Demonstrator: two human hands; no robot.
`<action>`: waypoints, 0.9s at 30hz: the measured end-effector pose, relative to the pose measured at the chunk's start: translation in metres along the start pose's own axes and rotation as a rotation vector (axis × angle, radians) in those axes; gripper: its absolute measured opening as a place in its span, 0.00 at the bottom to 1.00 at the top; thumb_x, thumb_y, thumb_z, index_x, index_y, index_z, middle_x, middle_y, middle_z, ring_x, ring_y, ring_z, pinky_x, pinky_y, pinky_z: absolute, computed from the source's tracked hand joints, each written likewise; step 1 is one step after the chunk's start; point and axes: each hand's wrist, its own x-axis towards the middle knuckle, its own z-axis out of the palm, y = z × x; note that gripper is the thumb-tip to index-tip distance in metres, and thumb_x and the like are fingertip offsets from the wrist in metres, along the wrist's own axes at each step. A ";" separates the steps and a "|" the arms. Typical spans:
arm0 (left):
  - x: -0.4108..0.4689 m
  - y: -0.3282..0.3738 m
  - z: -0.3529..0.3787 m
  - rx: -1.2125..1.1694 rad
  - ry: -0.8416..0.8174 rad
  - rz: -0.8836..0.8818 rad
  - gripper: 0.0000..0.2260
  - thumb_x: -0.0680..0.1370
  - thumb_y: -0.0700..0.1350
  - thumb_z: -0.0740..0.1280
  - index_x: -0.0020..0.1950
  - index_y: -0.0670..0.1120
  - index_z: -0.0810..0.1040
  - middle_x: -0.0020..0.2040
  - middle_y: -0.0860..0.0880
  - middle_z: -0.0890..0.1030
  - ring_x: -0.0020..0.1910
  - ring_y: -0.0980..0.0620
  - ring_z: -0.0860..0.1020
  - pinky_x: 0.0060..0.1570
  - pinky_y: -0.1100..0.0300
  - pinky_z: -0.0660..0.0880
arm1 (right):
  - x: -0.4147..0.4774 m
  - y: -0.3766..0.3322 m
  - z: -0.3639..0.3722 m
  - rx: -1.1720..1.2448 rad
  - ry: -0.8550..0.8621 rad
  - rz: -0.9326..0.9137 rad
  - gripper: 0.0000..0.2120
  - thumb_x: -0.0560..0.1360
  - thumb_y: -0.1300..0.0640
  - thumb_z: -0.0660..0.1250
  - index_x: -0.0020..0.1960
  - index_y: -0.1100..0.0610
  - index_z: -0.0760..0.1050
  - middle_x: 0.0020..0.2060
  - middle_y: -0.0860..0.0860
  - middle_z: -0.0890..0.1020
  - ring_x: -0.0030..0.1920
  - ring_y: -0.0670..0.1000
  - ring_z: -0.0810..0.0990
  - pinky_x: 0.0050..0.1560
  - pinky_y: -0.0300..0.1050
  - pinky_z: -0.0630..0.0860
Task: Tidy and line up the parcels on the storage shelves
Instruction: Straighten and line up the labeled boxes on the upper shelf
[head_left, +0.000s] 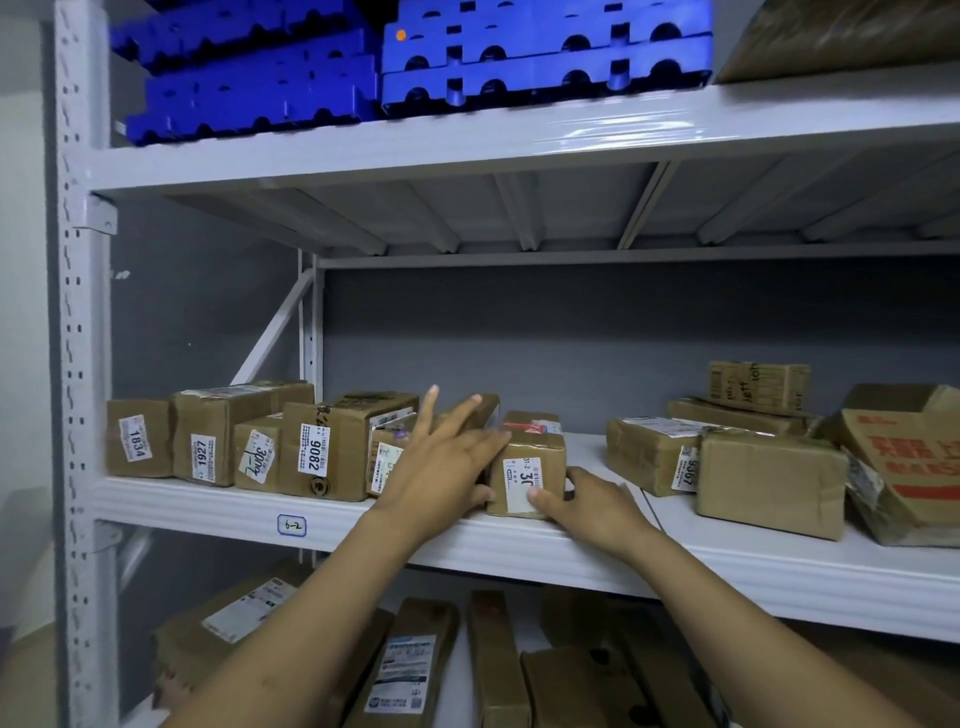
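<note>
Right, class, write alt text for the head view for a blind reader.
A person's left hand presses and right hand grips a small parcel on a white shelf, beside a row of labelled parcels; looser parcels lie to its right.

The widest free room is the tall open band across the middle of the frame, above the parcels on the middle shelf (208, 501) and under the upper shelf (467, 145), cut only by the slanting brace (274, 327) at centre left. On the board itself one bare strip lies right of centre, between the small box (530, 467) and the right-hand group of parcels (769, 483); left of the small box the row of labelled parcels (223, 447) stands packed side by side up to the front upright (78, 312). Blue pallets (519, 57) fill the top of the frame, and long parcels (415, 670) crowd the bottom.
</note>
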 end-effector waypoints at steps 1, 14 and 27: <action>0.001 0.003 -0.001 0.013 0.001 -0.006 0.30 0.74 0.57 0.69 0.74 0.51 0.66 0.71 0.53 0.72 0.78 0.51 0.51 0.69 0.44 0.26 | 0.001 -0.001 0.000 0.007 0.004 -0.005 0.24 0.78 0.36 0.57 0.67 0.48 0.69 0.64 0.47 0.78 0.63 0.51 0.76 0.70 0.57 0.63; 0.022 0.031 -0.001 -0.046 -0.079 0.007 0.28 0.80 0.39 0.62 0.78 0.46 0.56 0.76 0.46 0.62 0.74 0.45 0.62 0.70 0.55 0.62 | -0.002 0.019 -0.011 0.252 0.060 0.000 0.21 0.75 0.47 0.67 0.68 0.48 0.73 0.54 0.47 0.83 0.53 0.47 0.80 0.59 0.48 0.76; 0.024 0.062 0.019 -0.984 0.054 -0.653 0.23 0.71 0.44 0.76 0.63 0.48 0.72 0.60 0.52 0.79 0.53 0.57 0.76 0.52 0.64 0.71 | -0.007 0.020 -0.026 0.535 0.196 -0.253 0.24 0.78 0.61 0.65 0.72 0.45 0.67 0.61 0.45 0.76 0.54 0.39 0.76 0.54 0.28 0.71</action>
